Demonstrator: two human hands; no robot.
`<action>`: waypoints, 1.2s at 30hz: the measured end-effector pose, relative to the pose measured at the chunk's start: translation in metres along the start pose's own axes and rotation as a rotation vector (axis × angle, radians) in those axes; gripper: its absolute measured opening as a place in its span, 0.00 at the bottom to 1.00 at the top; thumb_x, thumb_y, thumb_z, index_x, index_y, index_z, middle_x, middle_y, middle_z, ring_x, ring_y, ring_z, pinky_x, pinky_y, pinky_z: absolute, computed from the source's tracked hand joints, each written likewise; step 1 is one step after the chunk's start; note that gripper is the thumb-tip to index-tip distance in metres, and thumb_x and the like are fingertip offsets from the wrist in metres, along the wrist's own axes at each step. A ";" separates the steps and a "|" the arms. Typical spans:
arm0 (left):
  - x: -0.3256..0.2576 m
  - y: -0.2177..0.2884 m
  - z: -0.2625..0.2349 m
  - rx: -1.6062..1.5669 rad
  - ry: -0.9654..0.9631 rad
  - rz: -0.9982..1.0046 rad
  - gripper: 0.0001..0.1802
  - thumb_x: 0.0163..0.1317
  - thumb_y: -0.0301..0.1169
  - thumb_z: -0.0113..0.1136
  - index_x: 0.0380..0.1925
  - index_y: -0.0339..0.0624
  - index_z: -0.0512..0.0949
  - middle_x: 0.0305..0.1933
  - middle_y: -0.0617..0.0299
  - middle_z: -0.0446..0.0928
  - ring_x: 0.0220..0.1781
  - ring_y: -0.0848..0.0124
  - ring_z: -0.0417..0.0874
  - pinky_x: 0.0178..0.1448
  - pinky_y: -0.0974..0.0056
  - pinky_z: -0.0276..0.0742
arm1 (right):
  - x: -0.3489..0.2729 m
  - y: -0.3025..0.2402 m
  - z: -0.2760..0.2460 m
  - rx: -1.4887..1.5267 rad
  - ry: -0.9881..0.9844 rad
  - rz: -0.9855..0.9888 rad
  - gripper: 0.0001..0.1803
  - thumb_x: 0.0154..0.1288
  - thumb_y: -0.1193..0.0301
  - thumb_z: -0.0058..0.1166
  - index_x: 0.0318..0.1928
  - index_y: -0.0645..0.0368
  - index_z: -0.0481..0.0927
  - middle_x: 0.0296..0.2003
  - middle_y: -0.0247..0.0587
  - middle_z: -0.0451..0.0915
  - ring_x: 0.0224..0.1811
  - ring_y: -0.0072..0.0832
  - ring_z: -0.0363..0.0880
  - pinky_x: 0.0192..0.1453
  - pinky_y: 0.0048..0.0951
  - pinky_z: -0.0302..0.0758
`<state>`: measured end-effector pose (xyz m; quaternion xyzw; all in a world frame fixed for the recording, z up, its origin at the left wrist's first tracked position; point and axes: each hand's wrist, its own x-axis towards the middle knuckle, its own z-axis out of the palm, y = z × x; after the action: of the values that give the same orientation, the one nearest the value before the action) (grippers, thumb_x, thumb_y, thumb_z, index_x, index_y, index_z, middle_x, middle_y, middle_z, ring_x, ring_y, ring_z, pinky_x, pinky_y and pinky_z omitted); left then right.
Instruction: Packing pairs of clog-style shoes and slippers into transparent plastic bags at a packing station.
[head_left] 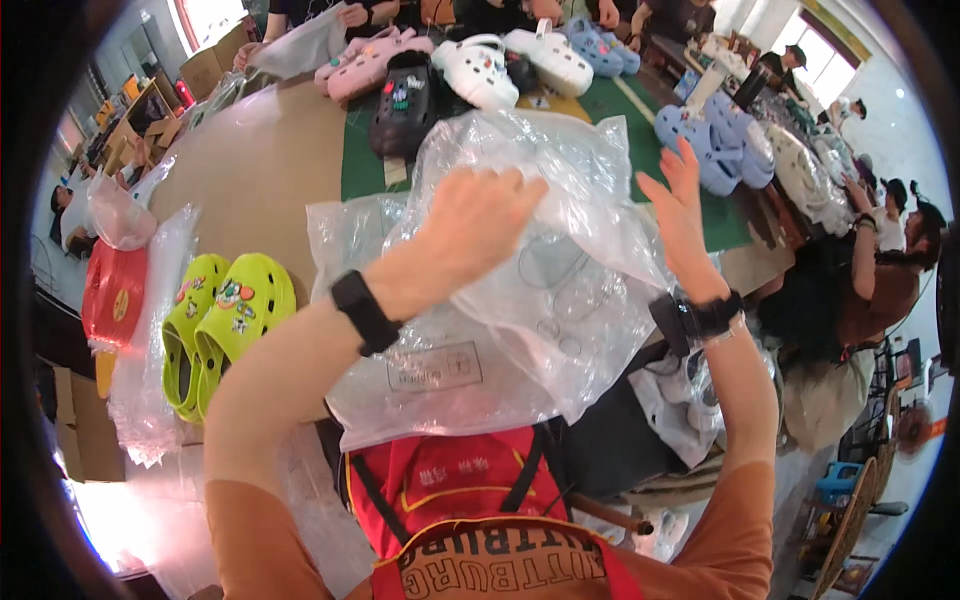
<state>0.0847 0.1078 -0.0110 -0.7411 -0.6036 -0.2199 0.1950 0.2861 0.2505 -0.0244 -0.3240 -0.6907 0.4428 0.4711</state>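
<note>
A clear plastic bag (560,290) is lifted in front of me over the table. My left hand (480,225) is closed on its upper left part, fingers bunching the film. To the right of the bag my right hand (680,200) is raised with its fingers spread, its palm against the bag's right edge. Both wrists wear black bands. More clear bags (440,370) lie flat underneath the lifted one.
A lime-green pair of clogs (225,325) lies at my left on the brown tabletop (260,170). Pink, black, white and blue clogs (480,70) crowd the far side on a green mat. Other people sit at the right and far edges.
</note>
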 end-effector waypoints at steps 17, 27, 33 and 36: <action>-0.069 0.009 0.055 0.002 -0.260 0.119 0.31 0.43 0.25 0.57 0.53 0.49 0.68 0.48 0.53 0.68 0.52 0.57 0.67 0.51 0.50 0.60 | -0.017 0.120 -0.078 -0.708 -0.289 0.226 0.33 0.47 0.70 0.54 0.59 0.57 0.64 0.58 0.53 0.60 0.61 0.43 0.58 0.63 0.35 0.58; -0.052 -0.012 0.026 0.091 -0.213 0.159 0.23 0.44 0.26 0.54 0.46 0.45 0.71 0.27 0.64 0.70 0.34 0.66 0.74 0.40 0.61 0.67 | 0.021 0.103 -0.093 -0.683 -0.192 0.082 0.26 0.46 0.78 0.44 0.50 0.57 0.73 0.50 0.45 0.73 0.54 0.41 0.69 0.58 0.32 0.65; -0.043 0.080 0.012 -0.387 -0.288 0.274 0.21 0.45 0.27 0.56 0.44 0.42 0.71 0.25 0.58 0.72 0.24 0.62 0.79 0.29 0.59 0.72 | 0.040 0.107 -0.075 -1.175 0.018 -0.120 0.24 0.47 0.77 0.44 0.48 0.54 0.75 0.47 0.45 0.75 0.52 0.41 0.71 0.56 0.35 0.66; -0.035 0.106 0.036 -0.560 -0.563 0.158 0.17 0.49 0.31 0.56 0.41 0.40 0.72 0.26 0.53 0.75 0.27 0.56 0.80 0.32 0.56 0.74 | 0.043 0.102 -0.061 -0.667 -0.335 -0.141 0.23 0.49 0.75 0.47 0.50 0.48 0.74 0.57 0.42 0.67 0.59 0.42 0.64 0.58 0.42 0.63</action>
<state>0.1861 0.0787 -0.0624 -0.8409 -0.4914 -0.1484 -0.1712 0.3318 0.3472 -0.0924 -0.3345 -0.8849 0.2070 0.2494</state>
